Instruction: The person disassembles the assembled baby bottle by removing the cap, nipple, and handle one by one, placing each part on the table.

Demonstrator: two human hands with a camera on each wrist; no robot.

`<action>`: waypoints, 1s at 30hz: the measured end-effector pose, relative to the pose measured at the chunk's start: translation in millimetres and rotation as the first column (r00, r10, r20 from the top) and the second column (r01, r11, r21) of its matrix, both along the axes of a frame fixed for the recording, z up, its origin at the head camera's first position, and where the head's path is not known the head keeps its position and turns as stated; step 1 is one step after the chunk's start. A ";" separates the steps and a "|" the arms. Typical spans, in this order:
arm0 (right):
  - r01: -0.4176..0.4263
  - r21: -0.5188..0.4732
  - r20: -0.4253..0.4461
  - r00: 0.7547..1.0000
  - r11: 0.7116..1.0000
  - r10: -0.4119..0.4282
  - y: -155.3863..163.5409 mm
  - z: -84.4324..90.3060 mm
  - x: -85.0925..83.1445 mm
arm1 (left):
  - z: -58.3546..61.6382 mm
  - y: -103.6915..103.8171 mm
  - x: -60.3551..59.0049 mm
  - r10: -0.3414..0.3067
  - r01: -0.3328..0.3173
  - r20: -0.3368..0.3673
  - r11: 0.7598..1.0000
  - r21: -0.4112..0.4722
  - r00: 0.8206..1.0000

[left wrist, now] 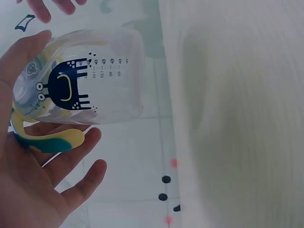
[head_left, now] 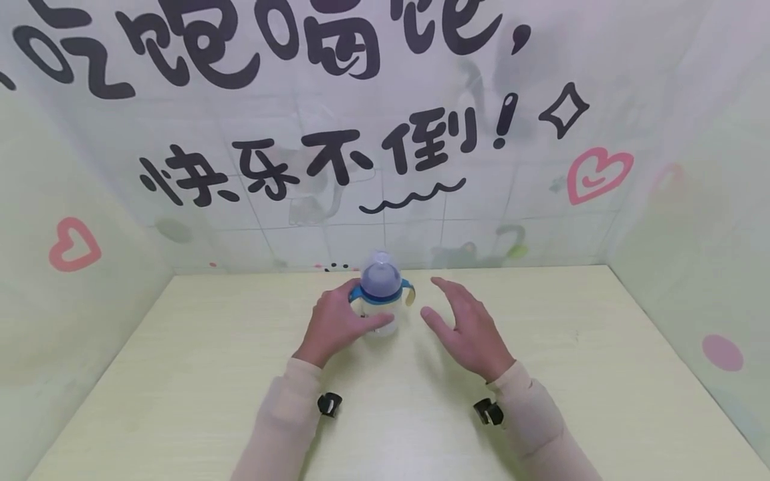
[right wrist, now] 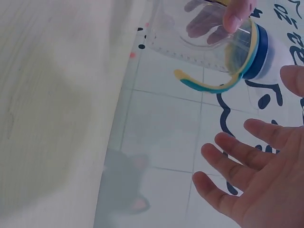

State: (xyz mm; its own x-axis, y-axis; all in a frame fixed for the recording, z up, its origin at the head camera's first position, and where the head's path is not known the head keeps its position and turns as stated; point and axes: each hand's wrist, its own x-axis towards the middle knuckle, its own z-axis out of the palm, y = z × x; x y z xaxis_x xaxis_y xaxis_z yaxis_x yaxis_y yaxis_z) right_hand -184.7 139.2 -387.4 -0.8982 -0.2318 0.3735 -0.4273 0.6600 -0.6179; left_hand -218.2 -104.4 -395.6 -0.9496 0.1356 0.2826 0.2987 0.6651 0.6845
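Note:
A clear baby bottle [head_left: 381, 308] with a blue collar, a domed see-through cap and two curved side handles is upright near the middle. My left hand [head_left: 338, 319] grips it from the left, thumb across the near side and fingers behind. In the left wrist view the bottle [left wrist: 111, 78] shows a dark blue cartoon creature and a measuring scale; its base appears raised above the tabletop. To the right, my right hand [head_left: 466, 327] is apart from the bottle, fingers spread and holding nothing. One yellow-and-teal handle [right wrist: 209, 86] faces it in the right wrist view.
A pale wood-grain table [head_left: 210, 374] lies under both arms. Behind it stands a white wall sheet [head_left: 289, 247] with large black lettering, and side panels rise to the left and right. A black clip-like piece [head_left: 329, 404] is at the left wrist, another [head_left: 488, 411] at the right.

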 end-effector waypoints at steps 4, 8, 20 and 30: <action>-0.039 -0.031 -0.011 0.999 0.999 0.039 -1.0 1.7 0.9 | 1.0 8.0 5.6 -0.039 0.039 -0.001 0.999 0.011 0.999; -0.069 -0.073 -0.003 0.998 0.995 0.069 -2.0 3.1 2.4 | 1.0 15.2 9.6 -0.080 0.080 -0.010 0.997 -0.005 0.997; -0.205 -0.237 -0.074 0.978 0.950 0.193 -0.6 10.1 4.0 | 8.6 27.6 19.5 -0.248 0.247 -0.002 0.967 -0.065 0.969; -0.223 -0.274 -0.086 0.975 0.936 0.207 -2.1 9.2 2.8 | 7.7 25.9 21.4 -0.294 0.290 -0.030 0.952 -0.097 0.955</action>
State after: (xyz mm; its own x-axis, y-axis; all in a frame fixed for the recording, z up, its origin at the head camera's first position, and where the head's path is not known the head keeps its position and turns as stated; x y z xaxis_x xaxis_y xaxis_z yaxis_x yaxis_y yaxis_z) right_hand -181.8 137.1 -378.2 -0.8147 -0.2960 0.4987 -0.5784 0.3522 -0.7358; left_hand -196.9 -78.4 -387.9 -0.8518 0.4317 0.2967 0.5172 0.6032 0.6072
